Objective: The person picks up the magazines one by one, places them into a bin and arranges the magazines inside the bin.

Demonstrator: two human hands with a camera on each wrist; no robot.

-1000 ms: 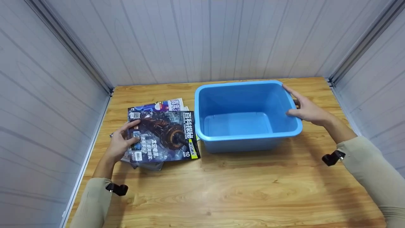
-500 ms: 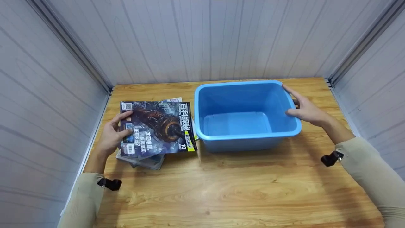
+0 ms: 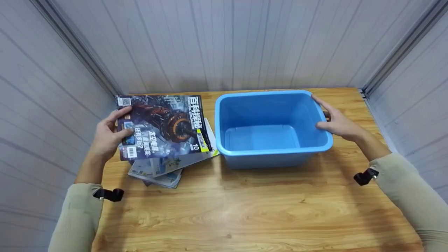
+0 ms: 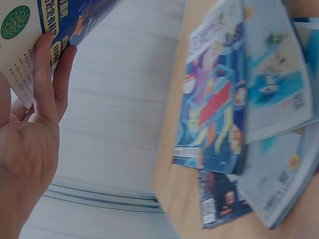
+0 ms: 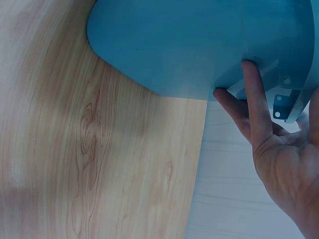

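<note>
- Now the left hand [image 3: 105, 138] pinches the magazine [image 3: 162, 126] at its left edge, thumb on the cover and fingers curled underneath, holding it above the pile [image 3: 164, 168] at about 9 o'clock from the tub [image 3: 273, 154].
- The magazine's long axis runs roughly left to right, its title edge pointing to 3 o'clock at the tub and tilted slightly up at the far side.
- In the left wrist view the fingers [image 4: 47, 74] wrap the back cover [image 4: 30, 30]; the pile [image 4: 239, 119] lies fanned below.
- The right hand [image 3: 337, 122] rests on the tub's right rim, fingers nearly straight and gripping nothing; the fingers [image 5: 254, 99] touch the wall under the rim.
- The table [image 3: 262, 210] is light wood, boxed by pale panelled walls [image 3: 227, 42].
- The tub's inside shows only its bare blue floor.
</note>
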